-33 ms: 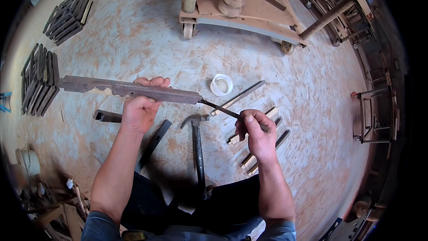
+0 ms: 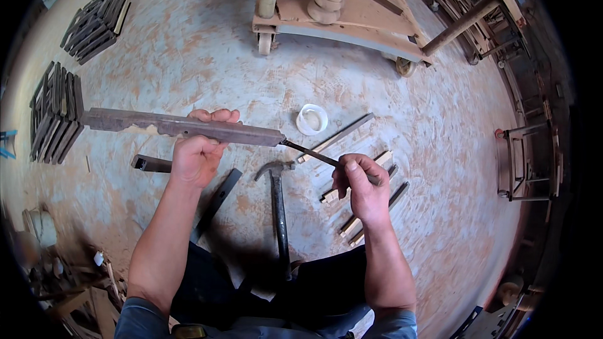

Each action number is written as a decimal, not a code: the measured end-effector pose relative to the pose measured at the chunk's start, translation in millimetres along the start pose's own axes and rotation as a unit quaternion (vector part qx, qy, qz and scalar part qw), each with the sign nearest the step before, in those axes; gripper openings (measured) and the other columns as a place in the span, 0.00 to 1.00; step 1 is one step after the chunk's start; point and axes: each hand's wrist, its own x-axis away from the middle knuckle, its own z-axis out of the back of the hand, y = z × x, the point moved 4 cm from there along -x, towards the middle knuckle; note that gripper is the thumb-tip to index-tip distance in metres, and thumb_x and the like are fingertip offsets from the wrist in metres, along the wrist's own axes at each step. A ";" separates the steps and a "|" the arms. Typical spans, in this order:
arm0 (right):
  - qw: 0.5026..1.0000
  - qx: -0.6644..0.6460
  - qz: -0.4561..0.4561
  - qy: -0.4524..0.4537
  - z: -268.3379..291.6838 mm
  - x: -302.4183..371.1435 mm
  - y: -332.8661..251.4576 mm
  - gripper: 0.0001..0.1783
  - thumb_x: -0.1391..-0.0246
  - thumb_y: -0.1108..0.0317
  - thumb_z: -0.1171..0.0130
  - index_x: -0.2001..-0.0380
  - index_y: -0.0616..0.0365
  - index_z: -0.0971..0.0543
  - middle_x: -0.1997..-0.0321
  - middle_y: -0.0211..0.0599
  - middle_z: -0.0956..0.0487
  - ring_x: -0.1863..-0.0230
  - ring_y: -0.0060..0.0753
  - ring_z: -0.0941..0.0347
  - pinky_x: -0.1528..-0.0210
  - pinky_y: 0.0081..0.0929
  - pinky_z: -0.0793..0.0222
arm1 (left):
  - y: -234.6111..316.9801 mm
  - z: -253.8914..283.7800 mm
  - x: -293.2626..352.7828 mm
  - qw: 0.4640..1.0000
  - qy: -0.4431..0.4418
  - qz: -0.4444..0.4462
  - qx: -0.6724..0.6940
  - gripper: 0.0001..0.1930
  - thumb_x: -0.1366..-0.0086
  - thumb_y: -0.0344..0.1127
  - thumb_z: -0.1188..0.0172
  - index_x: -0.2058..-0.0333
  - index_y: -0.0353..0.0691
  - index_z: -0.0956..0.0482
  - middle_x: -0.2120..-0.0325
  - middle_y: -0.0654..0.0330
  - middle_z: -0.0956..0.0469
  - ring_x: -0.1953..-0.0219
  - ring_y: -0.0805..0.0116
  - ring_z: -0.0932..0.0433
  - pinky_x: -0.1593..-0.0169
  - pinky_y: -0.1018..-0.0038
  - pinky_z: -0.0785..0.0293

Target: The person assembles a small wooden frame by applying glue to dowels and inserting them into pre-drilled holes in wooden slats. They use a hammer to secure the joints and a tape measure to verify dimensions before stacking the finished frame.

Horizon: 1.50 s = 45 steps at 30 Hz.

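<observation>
"Pale floor [image 2: 220,75], smeared with brown, spread under everything. Had anything changed since the earlier frame?"

"Hardly. Both hands kept their places, and nothing on the floor had visibly moved."

"What did the hands have?"

"The left hand [image 2: 198,157] gripped a dark wooden rail [image 2: 251,134], thumb below and fingers above, holding it crosswise over the floor. The right hand [image 2: 364,188] was closed round a thin tool [image 2: 311,153], whose tip met the rail's right end. I couldn't tell whether it went inside."

"And around them?"

"A hammer [image 2: 279,213] lay between the forearms, a dark bar [image 2: 217,204] to its left. Beyond the tool sat a white tub [image 2: 324,120], just beside a dark strip [image 2: 352,127]. A wheeled cart [image 2: 345,32] stood farther off, and stacked frames [image 2: 56,113] were at the far left."

"Anything blocked from sight?"

"Yes: the right hand hid part of the wood strips [image 2: 397,194] behind it, and the left covered one end of a dark block [image 2: 154,164]."
</observation>
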 end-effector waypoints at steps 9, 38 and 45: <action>0.998 -0.030 0.022 0.054 11.3 3.6 -8.4 0.14 0.37 0.63 0.46 0.62 0.64 0.21 0.72 0.32 0.20 0.73 0.20 0.26 0.72 0.18 0.31 | 2.1 -12.7 3.3 0.999 -0.033 -0.022 -0.012 0.26 0.63 0.14 0.58 0.64 0.46 0.27 0.59 0.55 0.22 0.45 0.52 0.28 0.33 0.47 0.44; 0.983 -0.126 0.016 0.130 33.0 -7.4 -8.8 0.13 0.37 0.62 0.46 0.65 0.64 0.24 0.76 0.39 0.24 0.79 0.27 0.29 0.80 0.22 0.35 | 0.8 -17.8 30.8 0.933 -0.097 0.088 -0.335 0.14 0.52 0.18 0.46 0.65 0.39 0.26 0.65 0.59 0.21 0.57 0.66 0.23 0.52 0.66 0.26; 0.939 -0.280 0.169 0.109 45.4 6.6 -31.6 0.11 0.35 0.65 0.50 0.64 0.63 0.26 0.74 0.44 0.23 0.78 0.32 0.28 0.82 0.24 0.33 | -11.1 -14.9 44.8 0.695 0.024 0.113 -0.710 0.15 0.46 0.33 0.45 0.60 0.34 0.25 0.70 0.48 0.21 0.64 0.51 0.22 0.60 0.61 0.28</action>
